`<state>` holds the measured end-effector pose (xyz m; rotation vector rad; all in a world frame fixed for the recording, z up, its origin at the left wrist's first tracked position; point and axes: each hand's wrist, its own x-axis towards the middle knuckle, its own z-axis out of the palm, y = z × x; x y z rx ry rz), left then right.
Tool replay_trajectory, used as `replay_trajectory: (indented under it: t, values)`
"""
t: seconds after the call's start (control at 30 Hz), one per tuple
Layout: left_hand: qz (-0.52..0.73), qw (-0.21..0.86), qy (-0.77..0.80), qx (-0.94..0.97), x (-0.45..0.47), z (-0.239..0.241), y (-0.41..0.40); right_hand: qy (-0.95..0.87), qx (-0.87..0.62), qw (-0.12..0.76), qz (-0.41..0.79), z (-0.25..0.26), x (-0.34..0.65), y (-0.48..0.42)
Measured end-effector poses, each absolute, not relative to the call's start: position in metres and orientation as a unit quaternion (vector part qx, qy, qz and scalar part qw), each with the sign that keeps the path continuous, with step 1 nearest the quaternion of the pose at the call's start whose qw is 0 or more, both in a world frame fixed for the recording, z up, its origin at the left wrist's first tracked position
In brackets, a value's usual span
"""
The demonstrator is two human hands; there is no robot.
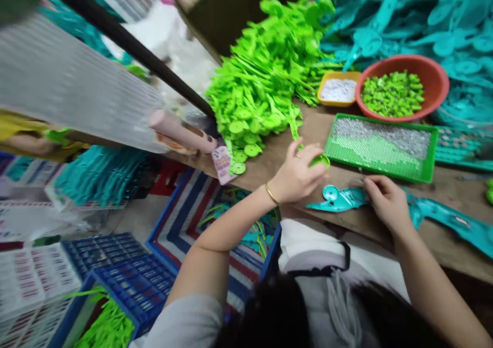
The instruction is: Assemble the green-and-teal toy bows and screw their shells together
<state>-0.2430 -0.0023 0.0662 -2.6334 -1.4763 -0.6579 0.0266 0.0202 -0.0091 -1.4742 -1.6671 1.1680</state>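
My left hand (296, 176) is closed around a bright green plastic piece (319, 159) just above the wooden worktable (442, 194). My right hand (387, 201) pinches the end of a teal plastic piece (339, 198) lying flat on the table in front of me. A gold bangle sits on my left wrist. Directly beyond my hands lies a green tray (381, 148) filled with tiny silver parts.
A heap of green plastic pieces (265, 76) rises at the table's left. A red bowl of small green bits (400, 87), a yellow dish (339, 89) and a teal heap (408, 14) stand behind. Blue crates (127, 281) and a striped bag (192, 209) sit on the floor.
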Motion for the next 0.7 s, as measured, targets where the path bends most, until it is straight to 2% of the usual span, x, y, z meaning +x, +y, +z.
replay_trajectory:
  t: [0.1,0.2,0.5,0.7]
  values:
    - [-0.196,-0.094,-0.429,-0.877,-0.197,0.022,-0.017,-0.615,-0.559,0.328,0.449,-0.006,0.037,0.020]
    - [-0.213,-0.149,-0.470,-0.843,-0.172,-0.001,-0.023,-0.602,-0.565,0.337,0.453,-0.005,0.050,0.021]
    - [-0.299,-0.228,-0.481,-0.792,-0.155,-0.002,-0.044,-0.607,-0.592,0.337,0.409,-0.007,0.062,0.027]
    - [-0.266,-0.236,-0.505,-0.786,-0.145,-0.005,-0.042,-0.672,-0.594,0.316,0.309,-0.008,0.055,0.023]
